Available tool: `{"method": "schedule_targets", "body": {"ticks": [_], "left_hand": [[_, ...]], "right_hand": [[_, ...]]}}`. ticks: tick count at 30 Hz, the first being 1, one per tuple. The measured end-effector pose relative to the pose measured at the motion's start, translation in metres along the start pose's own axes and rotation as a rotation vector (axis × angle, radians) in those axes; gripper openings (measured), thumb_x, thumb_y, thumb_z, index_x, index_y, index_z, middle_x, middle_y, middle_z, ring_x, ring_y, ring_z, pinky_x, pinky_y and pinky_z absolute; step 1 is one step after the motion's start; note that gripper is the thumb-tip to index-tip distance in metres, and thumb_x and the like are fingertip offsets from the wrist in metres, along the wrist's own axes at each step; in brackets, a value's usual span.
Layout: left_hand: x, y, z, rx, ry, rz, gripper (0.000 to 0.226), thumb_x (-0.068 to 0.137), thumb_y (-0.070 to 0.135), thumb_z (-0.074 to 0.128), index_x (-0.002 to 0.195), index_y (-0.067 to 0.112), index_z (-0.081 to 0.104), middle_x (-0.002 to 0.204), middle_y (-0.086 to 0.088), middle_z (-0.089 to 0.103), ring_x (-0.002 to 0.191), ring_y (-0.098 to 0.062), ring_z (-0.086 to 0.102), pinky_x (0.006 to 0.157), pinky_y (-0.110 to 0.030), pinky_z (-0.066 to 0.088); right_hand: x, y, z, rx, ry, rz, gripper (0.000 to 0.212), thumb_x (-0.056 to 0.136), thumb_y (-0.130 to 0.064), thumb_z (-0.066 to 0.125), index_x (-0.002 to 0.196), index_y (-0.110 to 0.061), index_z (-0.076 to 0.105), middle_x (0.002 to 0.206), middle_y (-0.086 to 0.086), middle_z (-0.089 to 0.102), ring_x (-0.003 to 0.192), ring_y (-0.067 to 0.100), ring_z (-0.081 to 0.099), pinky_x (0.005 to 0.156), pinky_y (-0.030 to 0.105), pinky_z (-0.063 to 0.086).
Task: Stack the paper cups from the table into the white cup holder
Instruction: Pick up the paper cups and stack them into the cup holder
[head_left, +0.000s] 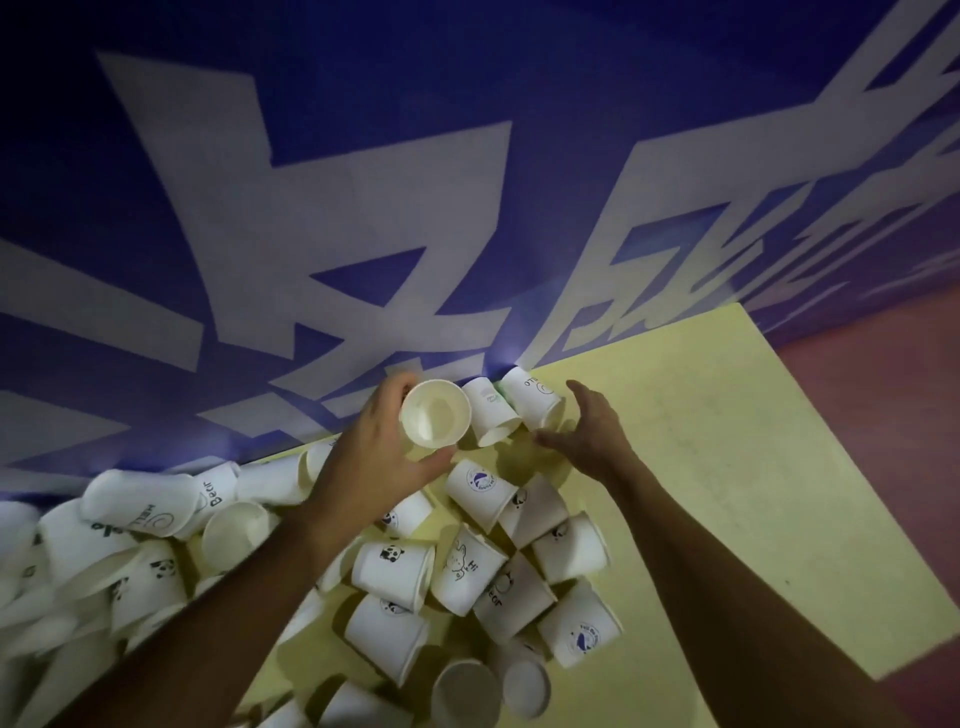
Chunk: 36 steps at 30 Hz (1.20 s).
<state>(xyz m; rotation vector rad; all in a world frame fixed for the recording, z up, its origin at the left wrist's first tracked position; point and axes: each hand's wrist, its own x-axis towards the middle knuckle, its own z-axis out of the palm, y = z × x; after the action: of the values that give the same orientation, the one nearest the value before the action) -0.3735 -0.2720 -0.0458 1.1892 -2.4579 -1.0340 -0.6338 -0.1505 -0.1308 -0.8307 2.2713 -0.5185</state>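
Forearms: two, bare; the left forearm (208, 623) and the right forearm (727, 571) reach in from the bottom edge above the cups.
Wall banner (363, 208): one, blue with large white characters, rising behind the far edge of the worktop.
Worktop (727, 467): one, pale yellow, with reddish floor (883, 389) to its right.
Cup heap (130, 566): white paper cups, mostly on their sides, left of and under the left forearm; too blurred and crowded to count.
Loose cups (392, 569): about a dozen between the forearms, some printed with pandas or words, lying on their sides or mouth down, below both hands.
Left hand (374, 457): fingers and thumb curled round the held cup, raised near the wall.
Right hand (592, 431): fingers loose and spread, holding nothing, fingertips at the mouth of the right one of the wall cups; contact cannot be told.
Wall cups (491, 410): two, on their sides against the banner, between the hands.
Held cup (435, 421): one, empty mouth towards the camera.
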Motion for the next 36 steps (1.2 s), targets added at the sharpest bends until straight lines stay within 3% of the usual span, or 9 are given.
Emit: {"method": "schedule_targets", "body": {"ticks": [2, 5, 10, 14, 18, 22, 26, 32, 36], "left_hand": [[-0.012, -0.002, -0.002, -0.095, 0.062, -0.074, 0.079, 0.075, 0.047, 0.086, 0.138, 0.032, 0.041, 0.125, 0.018, 0.05, 0.11, -0.006, 0.05, 0.081, -0.024, 0.042], [-0.021, -0.009, 0.0, -0.17, 0.102, -0.096, 0.077, 0.074, 0.047, 0.087, 0.136, 0.033, 0.043, 0.127, 0.013, 0.055, 0.111, -0.009, 0.055, 0.083, -0.024, 0.046], [-0.031, -0.015, -0.005, -0.189, 0.095, -0.098, 0.076, 0.074, 0.05, 0.086, 0.134, 0.036, 0.041, 0.127, 0.014, 0.055, 0.111, -0.006, 0.055, 0.081, -0.019, 0.046], [-0.056, -0.018, -0.017, -0.253, 0.118, -0.1, 0.073, 0.073, 0.047, 0.088, 0.129, 0.044, 0.041, 0.125, 0.02, 0.056, 0.111, -0.004, 0.056, 0.083, -0.017, 0.047], [-0.104, -0.025, -0.038, -0.33, 0.154, -0.083, 0.076, 0.067, 0.063, 0.081, 0.131, 0.044, 0.044, 0.127, 0.022, 0.058, 0.114, -0.003, 0.058, 0.089, -0.023, 0.051], [-0.165, -0.051, -0.069, -0.377, 0.227, -0.09, 0.072, 0.069, 0.059, 0.082, 0.13, 0.039, 0.05, 0.123, 0.022, 0.062, 0.113, -0.004, 0.061, 0.087, -0.026, 0.053], [-0.228, -0.093, -0.107, -0.352, 0.33, -0.102, 0.078, 0.072, 0.059, 0.084, 0.138, 0.033, 0.052, 0.132, 0.022, 0.061, 0.122, -0.001, 0.058, 0.096, -0.016, 0.048], [-0.326, -0.171, -0.18, -0.353, 0.428, -0.145, 0.079, 0.073, 0.057, 0.082, 0.142, 0.031, 0.052, 0.138, 0.019, 0.059, 0.127, -0.006, 0.057, 0.098, -0.027, 0.052], [-0.387, -0.224, -0.217, -0.33, 0.467, -0.189, 0.078, 0.075, 0.051, 0.087, 0.142, 0.031, 0.052, 0.139, 0.019, 0.057, 0.127, -0.005, 0.057, 0.096, -0.021, 0.05]], "right_hand": [[0.012, -0.001, 0.01, -0.025, -0.031, 0.018, 0.102, 0.071, -0.05, 0.088, 0.153, -0.017, 0.038, 0.15, 0.01, 0.048, 0.135, 0.033, 0.046, 0.11, 0.05, 0.044], [0.015, -0.002, 0.021, 0.044, 0.028, 0.0, 0.08, 0.073, -0.043, 0.087, 0.138, -0.013, 0.05, 0.131, 0.009, 0.062, 0.114, 0.032, 0.06, 0.092, 0.043, 0.053], [-0.02, -0.002, 0.014, 0.244, 0.219, -0.087, 0.074, 0.074, -0.023, 0.088, 0.135, -0.013, 0.045, 0.122, 0.004, 0.056, 0.108, 0.028, 0.061, 0.083, 0.037, 0.053], [-0.083, -0.026, -0.008, 0.254, 0.337, -0.241, 0.071, 0.074, -0.032, 0.09, 0.131, -0.026, 0.049, 0.123, -0.009, 0.051, 0.105, 0.001, 0.051, 0.084, 0.007, 0.04], [-0.154, -0.069, -0.01, 0.215, 0.344, -0.36, 0.078, 0.072, -0.054, 0.085, 0.138, -0.029, 0.052, 0.123, -0.018, 0.053, 0.112, -0.004, 0.052, 0.083, 0.012, 0.043], [-0.21, -0.118, 0.021, 0.263, 0.322, -0.491, 0.076, 0.07, -0.051, 0.087, 0.135, -0.029, 0.054, 0.123, -0.019, 0.056, 0.113, -0.004, 0.054, 0.086, 0.007, 0.042], [-0.255, -0.167, 0.074, 0.276, 0.232, -0.559, 0.08, 0.071, -0.053, 0.087, 0.139, -0.029, 0.05, 0.128, -0.019, 0.055, 0.117, 0.002, 0.055, 0.09, 0.018, 0.048], [-0.325, -0.245, 0.177, 0.285, 0.131, -0.65, 0.076, 0.071, -0.048, 0.089, 0.135, -0.03, 0.054, 0.126, -0.021, 0.055, 0.117, 0.001, 0.055, 0.091, 0.017, 0.048], [-0.368, -0.286, 0.243, 0.293, 0.096, -0.667, 0.078, 0.07, -0.053, 0.089, 0.135, -0.026, 0.056, 0.128, -0.019, 0.057, 0.119, 0.004, 0.057, 0.093, 0.024, 0.049]]}}
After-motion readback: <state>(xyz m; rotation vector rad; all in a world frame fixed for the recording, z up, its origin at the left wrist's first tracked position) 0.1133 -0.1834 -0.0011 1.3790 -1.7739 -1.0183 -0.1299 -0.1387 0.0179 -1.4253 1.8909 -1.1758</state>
